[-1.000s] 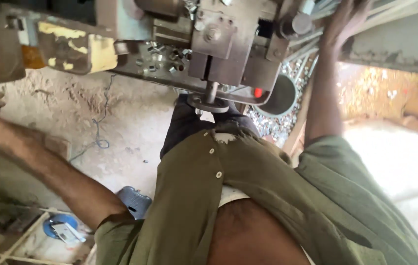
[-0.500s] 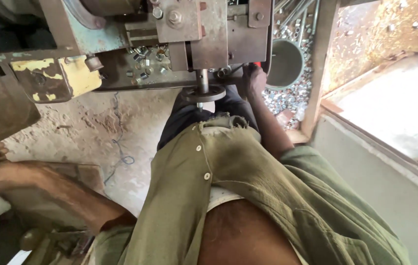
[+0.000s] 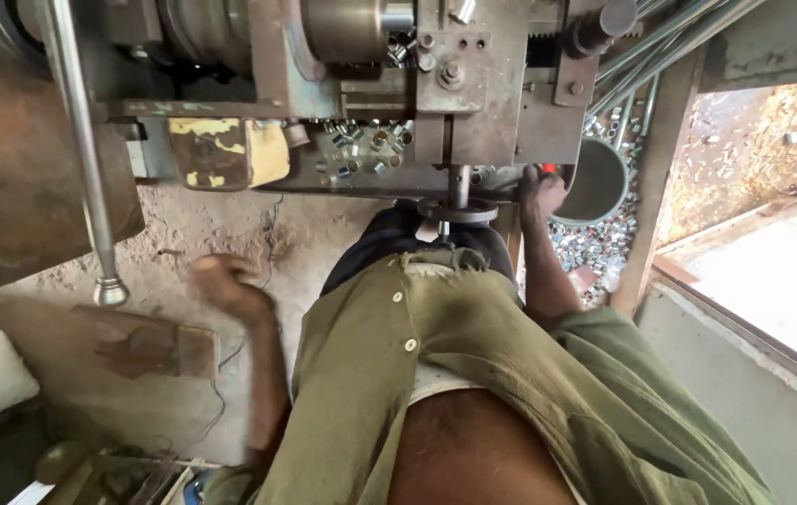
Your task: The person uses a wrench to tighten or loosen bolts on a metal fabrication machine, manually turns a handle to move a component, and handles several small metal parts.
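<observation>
I look down my olive shirt [image 3: 473,374] at a grey lathe-like machine [image 3: 473,84]. My right hand [image 3: 540,194] reaches up to the machine's lower edge and is closed around a red-tipped knob [image 3: 548,169], just right of a small round handwheel [image 3: 459,211]. My left hand [image 3: 228,283] hangs blurred over the dirt floor at the left, fingers curled, with nothing visible in it. It is nearest a wooden block [image 3: 150,344] and a long steel lever with a ball end [image 3: 108,291].
Several small metal sleeves [image 3: 361,150] lie on the machine's tray. A grey round bin [image 3: 599,182] sits above a heap of shiny small parts [image 3: 595,248]. Steel rods [image 3: 651,47] lean at top right. A concrete ledge [image 3: 744,374] runs along the right.
My left arm has swung up from the lower left towards the middle. My right hand came down from overhead a second ago and now stays at the red knob. The view has shifted left.
</observation>
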